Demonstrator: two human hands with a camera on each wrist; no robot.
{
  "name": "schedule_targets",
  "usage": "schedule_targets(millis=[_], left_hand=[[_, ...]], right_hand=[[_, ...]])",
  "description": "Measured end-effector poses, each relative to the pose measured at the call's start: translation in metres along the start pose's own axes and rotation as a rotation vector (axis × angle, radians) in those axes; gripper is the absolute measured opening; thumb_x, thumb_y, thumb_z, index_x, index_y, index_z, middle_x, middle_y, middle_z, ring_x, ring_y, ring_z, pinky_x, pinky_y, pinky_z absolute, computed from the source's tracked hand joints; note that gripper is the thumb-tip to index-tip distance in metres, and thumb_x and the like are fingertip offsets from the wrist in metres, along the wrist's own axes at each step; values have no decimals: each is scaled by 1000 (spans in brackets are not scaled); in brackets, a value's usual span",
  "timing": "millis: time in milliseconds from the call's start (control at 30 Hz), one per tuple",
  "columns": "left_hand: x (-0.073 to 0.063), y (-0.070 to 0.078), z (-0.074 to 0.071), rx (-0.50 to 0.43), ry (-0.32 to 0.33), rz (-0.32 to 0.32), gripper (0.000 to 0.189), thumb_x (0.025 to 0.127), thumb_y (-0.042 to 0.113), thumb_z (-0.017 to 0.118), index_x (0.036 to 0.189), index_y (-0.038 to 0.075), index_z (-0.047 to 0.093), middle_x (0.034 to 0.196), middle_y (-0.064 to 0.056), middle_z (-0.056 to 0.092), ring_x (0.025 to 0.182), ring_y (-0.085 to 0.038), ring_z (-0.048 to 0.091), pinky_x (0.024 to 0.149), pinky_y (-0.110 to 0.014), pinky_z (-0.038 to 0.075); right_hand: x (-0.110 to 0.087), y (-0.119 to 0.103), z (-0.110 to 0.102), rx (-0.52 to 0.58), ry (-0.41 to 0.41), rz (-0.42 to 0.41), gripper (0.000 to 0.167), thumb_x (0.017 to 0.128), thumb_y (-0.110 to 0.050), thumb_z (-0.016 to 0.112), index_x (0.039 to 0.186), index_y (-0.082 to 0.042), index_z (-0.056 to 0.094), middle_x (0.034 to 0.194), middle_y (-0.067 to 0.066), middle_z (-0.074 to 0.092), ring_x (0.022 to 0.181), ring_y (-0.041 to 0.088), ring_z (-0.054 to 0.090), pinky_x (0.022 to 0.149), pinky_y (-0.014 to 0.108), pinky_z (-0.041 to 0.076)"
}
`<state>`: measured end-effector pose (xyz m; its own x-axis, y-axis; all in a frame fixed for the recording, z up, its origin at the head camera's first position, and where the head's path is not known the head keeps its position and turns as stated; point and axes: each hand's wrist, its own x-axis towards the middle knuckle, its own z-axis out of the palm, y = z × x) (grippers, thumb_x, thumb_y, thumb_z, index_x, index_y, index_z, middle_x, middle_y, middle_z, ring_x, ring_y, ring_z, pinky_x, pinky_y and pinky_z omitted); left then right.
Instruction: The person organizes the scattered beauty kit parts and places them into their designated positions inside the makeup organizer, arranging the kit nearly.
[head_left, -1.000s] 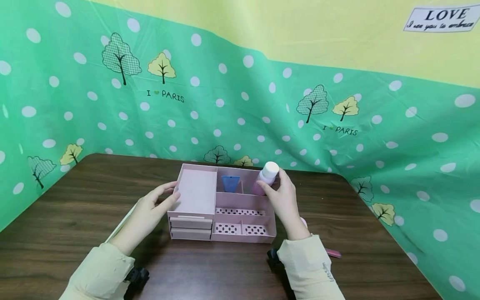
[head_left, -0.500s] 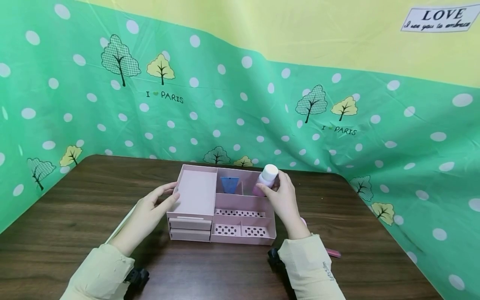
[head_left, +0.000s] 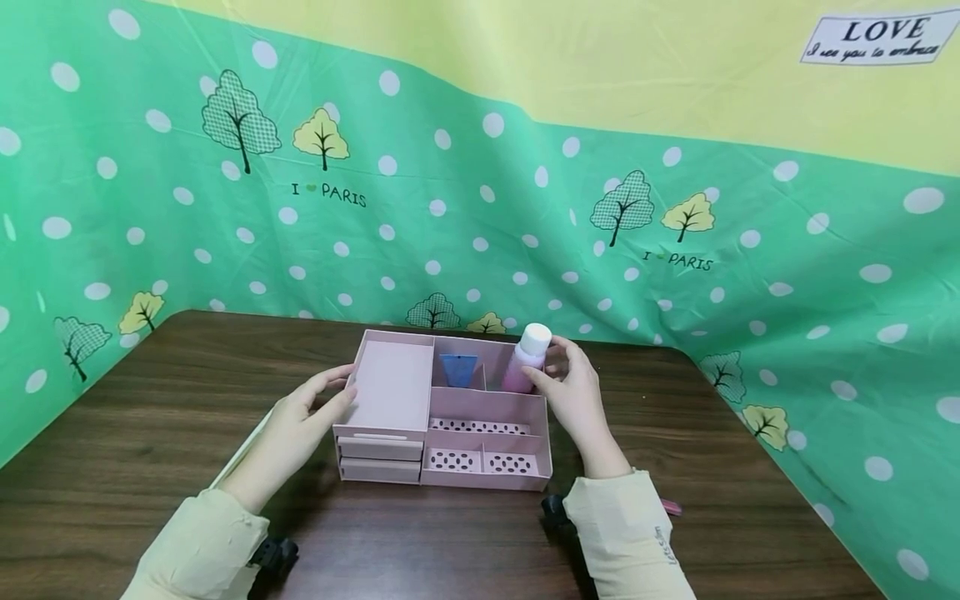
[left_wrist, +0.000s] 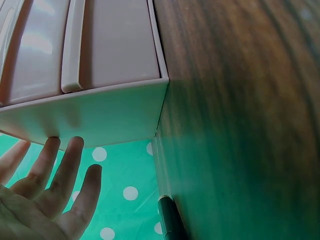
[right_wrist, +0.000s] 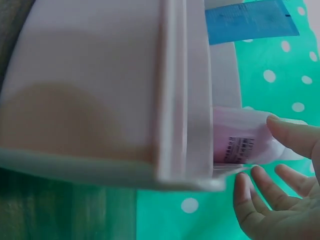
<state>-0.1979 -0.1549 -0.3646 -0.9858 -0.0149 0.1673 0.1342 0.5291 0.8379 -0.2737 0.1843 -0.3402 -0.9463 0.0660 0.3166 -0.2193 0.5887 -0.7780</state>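
A pink desktop organizer [head_left: 390, 379] with two small drawers and several compartments stands on the table. In its back right compartment stands a pink bottle [head_left: 521, 367] with a white cap, leaning slightly. My right hand [head_left: 573, 392] is beside it: the thumb lies at the bottle's shoulder, while the loosely bent fingers [right_wrist: 272, 192] are spread near the organizer's side wall, apart from the bottle. A blue tube [head_left: 459, 369] stands in the compartment to its left. At the organizer's left side, my left hand [head_left: 303, 421] touches the wall with extended fingertips [left_wrist: 75, 145] and thumb.
Partly hidden by the right sleeve, a small pink object [head_left: 671, 507] lies on the dark wood table [head_left: 420, 542]. A thin pale item [head_left: 247, 446] shows behind the left forearm. A green dotted cloth [head_left: 480, 192] hangs behind the table.
The bottle has settled a little more upright in its compartment. My right hand has shifted slightly right, loosening its fingers from the bottle. My left hand keeps its place.
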Motion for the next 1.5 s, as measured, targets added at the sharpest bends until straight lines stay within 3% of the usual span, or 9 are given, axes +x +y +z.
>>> schedule_targets(millis=[333,700,967,1300,1500], left_hand=[[1,1,3,41,37,85,43,103,28,49,143,10,52,138,-20,57,126,-35,55,102,-53,44],[1,-1,2,49,43,107,43,103,25,50,142,8,52,138,-21,57,131,-38,50,106,-58,40],[-1,-1,3,46,40,120,43,103,23,48,142,7,52,138,-21,56,131,-37,50,107,-59,40],[-1,-1,4,62,55,156,41,103,21,48,140,6,54,134,-20,59,124,-36,54,102,-57,44],[-1,-1,4,68,63,166,41,103,20,47,140,5,54,132,-18,60,118,-32,56,99,-52,46]], right_hand=[[-8,-14,-27,-24,-61,28,53,91,-25,72,138,-8,53,129,16,60,115,33,60,93,45,52],[-18,-20,-41,-99,-106,-5,46,92,-26,71,133,-9,59,124,17,65,112,32,62,89,42,52],[-26,-22,-54,-154,-143,-43,44,92,-27,71,131,-10,60,121,15,67,111,33,63,89,46,52],[-33,-29,-73,-237,-240,-43,44,91,-32,71,127,-8,62,115,13,69,102,27,65,78,35,52],[-32,-25,-79,-281,-348,-1,44,88,-35,73,121,-7,65,111,10,70,94,21,64,76,32,52]])
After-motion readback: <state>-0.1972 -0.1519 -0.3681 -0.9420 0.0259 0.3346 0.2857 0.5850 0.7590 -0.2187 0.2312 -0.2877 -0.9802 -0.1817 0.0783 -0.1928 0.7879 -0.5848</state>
